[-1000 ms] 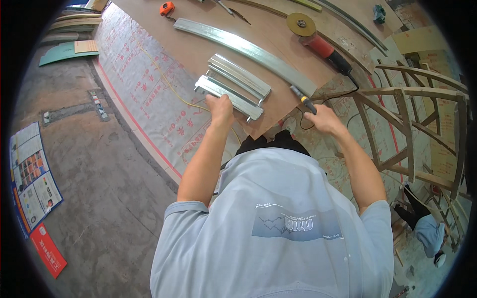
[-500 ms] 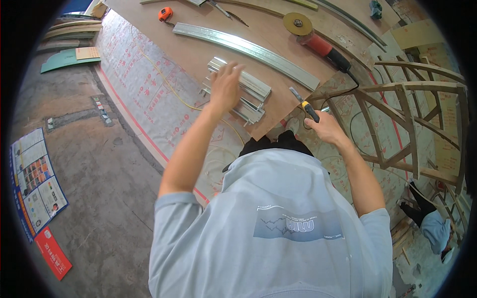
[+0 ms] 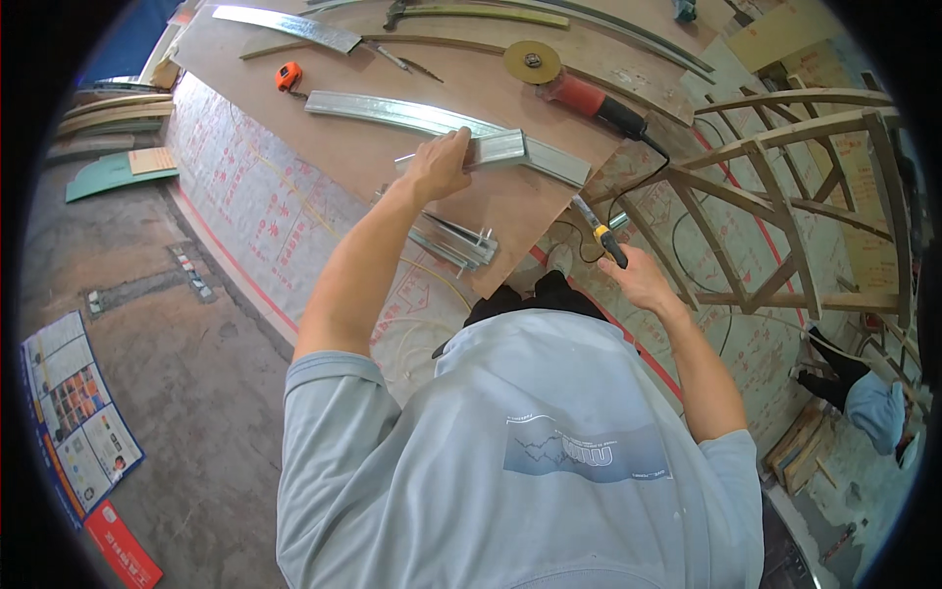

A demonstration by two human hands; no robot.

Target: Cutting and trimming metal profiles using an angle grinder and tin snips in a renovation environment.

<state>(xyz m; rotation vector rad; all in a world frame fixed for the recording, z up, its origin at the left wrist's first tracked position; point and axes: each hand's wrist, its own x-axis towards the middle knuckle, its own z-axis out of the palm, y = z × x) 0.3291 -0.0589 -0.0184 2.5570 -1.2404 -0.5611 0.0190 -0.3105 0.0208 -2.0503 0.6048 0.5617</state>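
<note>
My left hand (image 3: 439, 167) grips a short silver metal channel piece (image 3: 500, 148), raised over the table and overlapping a long curved metal channel (image 3: 392, 110) in view. Below that hand, more short metal channel pieces (image 3: 453, 239) lie in a small pile at the table's near edge. My right hand (image 3: 643, 280) is closed around a hand tool with a yellow-and-black handle (image 3: 610, 243). Its narrow metal head points up and left, beside the table's right corner. My fingers partly hide the tool, and its exact kind is unclear.
On the brown board table (image 3: 530, 211) lie an angle grinder (image 3: 579, 93), an orange tape measure (image 3: 287, 77), a hammer (image 3: 471, 13) and another metal channel (image 3: 285, 25). A curved wooden frame (image 3: 785, 206) stands at right. Farther right, another person (image 3: 868, 402) is low down.
My left hand has lifted a short channel piece off the pile and moved it up toward the long channel. My right hand still holds the tool, slightly lower. The view has shifted.
</note>
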